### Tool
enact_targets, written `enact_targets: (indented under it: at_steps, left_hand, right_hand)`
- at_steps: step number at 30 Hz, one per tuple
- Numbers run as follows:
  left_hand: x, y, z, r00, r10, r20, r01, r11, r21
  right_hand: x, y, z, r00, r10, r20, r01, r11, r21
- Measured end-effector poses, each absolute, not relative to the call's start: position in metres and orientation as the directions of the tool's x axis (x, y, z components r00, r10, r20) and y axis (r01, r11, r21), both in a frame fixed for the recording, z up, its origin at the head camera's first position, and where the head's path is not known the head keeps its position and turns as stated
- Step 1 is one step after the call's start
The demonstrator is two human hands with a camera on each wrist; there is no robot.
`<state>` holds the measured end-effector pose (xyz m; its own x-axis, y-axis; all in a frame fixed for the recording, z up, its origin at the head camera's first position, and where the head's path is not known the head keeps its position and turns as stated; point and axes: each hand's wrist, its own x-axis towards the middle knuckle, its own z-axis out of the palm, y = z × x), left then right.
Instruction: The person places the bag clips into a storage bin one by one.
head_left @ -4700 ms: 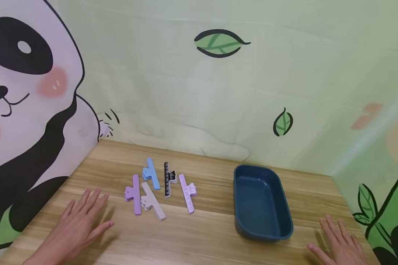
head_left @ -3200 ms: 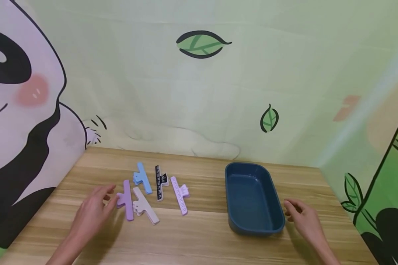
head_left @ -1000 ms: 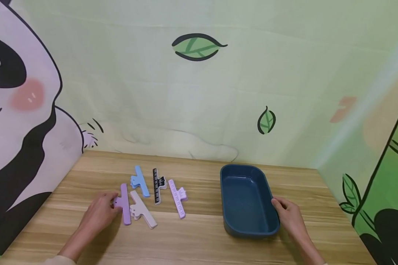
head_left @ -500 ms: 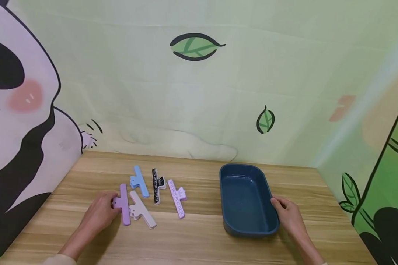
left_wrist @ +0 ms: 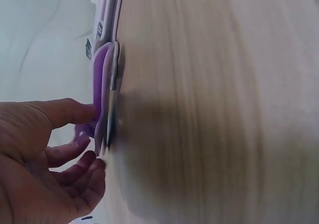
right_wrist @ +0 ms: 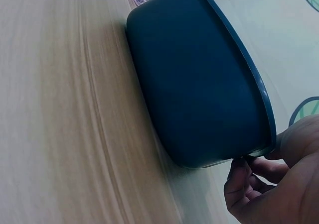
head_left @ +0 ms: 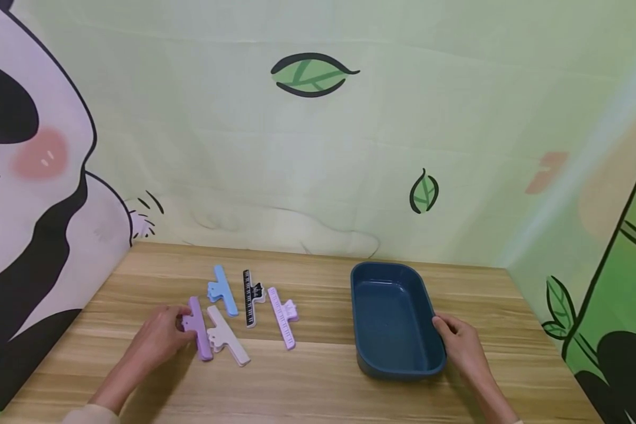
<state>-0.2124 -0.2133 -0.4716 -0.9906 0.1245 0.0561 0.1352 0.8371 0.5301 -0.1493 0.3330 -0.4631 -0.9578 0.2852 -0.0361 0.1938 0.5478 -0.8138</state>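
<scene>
A purple clip (head_left: 201,335) lies at the left of the table, its handle between the thumb and fingers of my left hand (head_left: 161,335). In the left wrist view, the thumb presses one side of the purple clip (left_wrist: 101,79) and a finger is at the other. Just to its right lies a pale grey clip (head_left: 227,334). My right hand (head_left: 463,346) holds the right rim of a dark blue plastic basin (head_left: 394,330), thumb on top. In the right wrist view, the curled fingers of the right hand (right_wrist: 279,174) sit under the rim of the basin (right_wrist: 194,84).
Behind the pale grey clip lie a blue clip (head_left: 224,291) and a black piano-key clip (head_left: 249,300). A lilac piano-key clip (head_left: 282,321) is between these and the basin. A printed cloth backdrop (head_left: 318,147) rises along the table's (head_left: 307,394) back edge.
Both hands came in from flat on the table, the left to the purple clip, the right to the basin rim. In the last half second the purple clip has turned slightly in the left hand.
</scene>
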Motion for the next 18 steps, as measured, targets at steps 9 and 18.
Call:
enact_targets:
  at_steps: [9, 18]
  left_hand:
    - [-0.213, -0.216, -0.464, -0.989, 0.142, 0.046, 0.138, 0.752, 0.645]
    - [-0.21, -0.213, -0.449, -0.984, 0.141, 0.111, 0.179, 0.712, 0.679]
  right_hand:
    - [-0.15, 0.333, -0.463, -0.959, 0.28, -0.041, 0.193, 0.54, -0.82]
    - [-0.15, 0.333, -0.462, -0.96, 0.277, -0.043, 0.196, 0.554, -0.809]
